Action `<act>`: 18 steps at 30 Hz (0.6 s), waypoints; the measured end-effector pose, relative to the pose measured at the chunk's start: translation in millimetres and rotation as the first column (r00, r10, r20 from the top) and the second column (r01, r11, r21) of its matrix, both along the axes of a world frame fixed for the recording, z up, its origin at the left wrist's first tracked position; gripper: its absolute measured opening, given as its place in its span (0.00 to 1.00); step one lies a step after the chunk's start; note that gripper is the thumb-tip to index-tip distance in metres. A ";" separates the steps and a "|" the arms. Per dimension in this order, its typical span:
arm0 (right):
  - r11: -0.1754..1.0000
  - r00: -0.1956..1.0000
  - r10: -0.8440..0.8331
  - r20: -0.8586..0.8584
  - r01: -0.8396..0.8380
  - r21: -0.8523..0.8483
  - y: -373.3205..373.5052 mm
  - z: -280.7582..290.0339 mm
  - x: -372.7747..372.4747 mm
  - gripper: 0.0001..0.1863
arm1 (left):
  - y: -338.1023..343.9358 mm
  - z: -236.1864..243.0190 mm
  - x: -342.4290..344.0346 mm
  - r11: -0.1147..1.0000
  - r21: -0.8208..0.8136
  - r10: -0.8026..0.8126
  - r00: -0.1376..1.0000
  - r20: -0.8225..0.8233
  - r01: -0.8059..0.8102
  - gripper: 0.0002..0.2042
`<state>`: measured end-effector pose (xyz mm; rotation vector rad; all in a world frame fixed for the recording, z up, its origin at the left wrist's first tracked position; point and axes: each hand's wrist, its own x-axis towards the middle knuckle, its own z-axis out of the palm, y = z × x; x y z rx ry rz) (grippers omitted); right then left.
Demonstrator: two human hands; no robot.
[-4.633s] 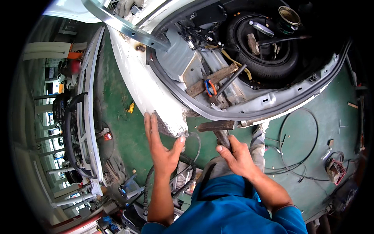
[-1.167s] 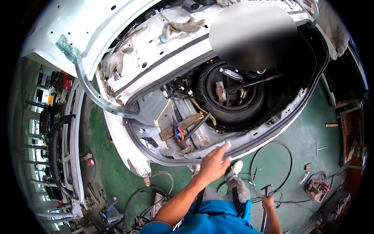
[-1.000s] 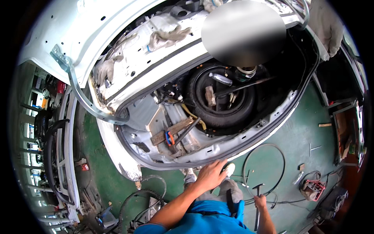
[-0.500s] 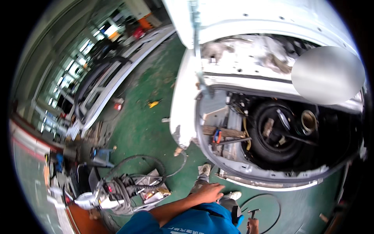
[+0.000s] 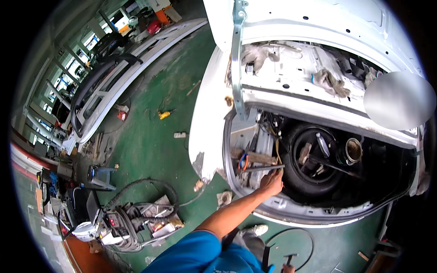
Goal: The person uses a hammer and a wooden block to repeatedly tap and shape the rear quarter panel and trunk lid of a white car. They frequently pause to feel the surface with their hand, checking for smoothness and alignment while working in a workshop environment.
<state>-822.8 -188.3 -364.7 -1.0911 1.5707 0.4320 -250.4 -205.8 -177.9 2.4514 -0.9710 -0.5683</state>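
In the head view, here was the tyre [image 5: 314, 187], flat in the trunk [image 5: 359, 210], and the left hand [image 5: 271, 183] had the action, right up by its left edge! The bar [image 5: 260, 169] lay left of the tyre, its long axis running nearly crosswise, one end toward the rubber, the other away from it. And the left hand was at that tyre-side end, fingers up against the metal, palm on the near side, with the rest of the bar stretching leftward beyond the knuckles. Gripping it or merely touching? The back of the hand hid that; I could not tell.

Down below the tyre, well apart, the right hand [image 5: 288, 270] was wrapped around the hammer [image 5: 290, 257], head upward, much of the fist cut off by the lower edge. So the left was by far the nearer of the hands to the bar.

Close company, too: left of the tyre, the wood [image 5: 262, 158] sat just behind the bar, the pliers [image 5: 244, 160] by its far end. Inside the tyre's ring lay a bottle [image 5: 322, 144]; to its right, a can [image 5: 353, 150].
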 end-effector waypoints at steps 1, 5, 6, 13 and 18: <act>1.000 1.000 0.007 -0.013 -0.007 0.002 17.1 -0.9 -1.2 0.12 | -13.9 -13.0 19.4 0.998 0.062 0.012 1.000 0.013 -0.013 0.25; 1.000 0.995 -0.020 -0.093 0.019 -0.011 102.0 16.6 -35.5 0.13 | -52.8 -100.7 88.4 0.916 0.400 0.035 0.999 -0.008 -0.029 0.28; 1.000 0.994 0.017 -0.106 -0.017 0.000 116.2 22.8 -46.4 0.13 | -26.7 -174.0 110.4 0.933 0.325 0.110 0.983 0.150 -0.154 0.26; 0.997 0.970 -0.063 -0.236 0.074 0.036 274.6 51.6 -92.2 0.15 | -52.2 -232.6 126.4 0.864 0.503 -0.185 0.946 0.266 0.028 0.24; 0.999 0.968 -0.033 -0.248 0.043 0.033 315.2 51.6 -117.3 0.17 | -57.2 -260.7 148.1 0.868 0.486 -0.260 0.927 0.272 0.101 0.20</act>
